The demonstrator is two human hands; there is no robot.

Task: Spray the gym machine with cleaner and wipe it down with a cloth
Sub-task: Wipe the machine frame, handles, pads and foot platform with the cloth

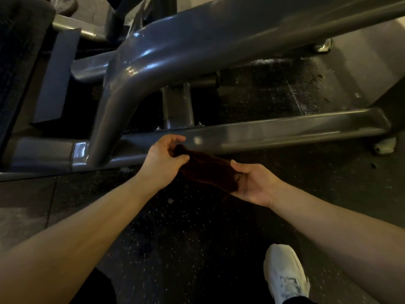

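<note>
A dark rubber floor (186, 227) flecked with pale specks is seen below, and a white shoe (285, 275) is planted on it at the lower right. The upper part of the view is filled by the gym machine (175, 47), whose frame is built of glossy grey steel tubes. A thick tube is bent down from the upper right and joined to a low base bar (285, 130), which runs across the view just above the floor. Behind that bar a short upright post (177, 106) is fixed, and a black padded part (19, 51) is seen at the far left edge. The right end of the bar is carried on a pale foot (385, 145); a shiny metal foot (323, 46) is set further back, near a whitish patch (274, 61) on the floor.

The cloth (208, 170) is held in the air between both hands, just in front of the base bar and above the floor; whether it touches the bar cannot be told. It is dark, brownish red, soft and crumpled, and is stretched loosely from one hand to the other. One end is pinched by the left hand (163, 157) between curled fingers and thumb, close to the joint of bent tube and bar. The other end is laid in the upturned right hand (254, 183), where it is gripped between the thumb on top and the fingers beneath. Bright highlights are shown on the tubes.
</note>
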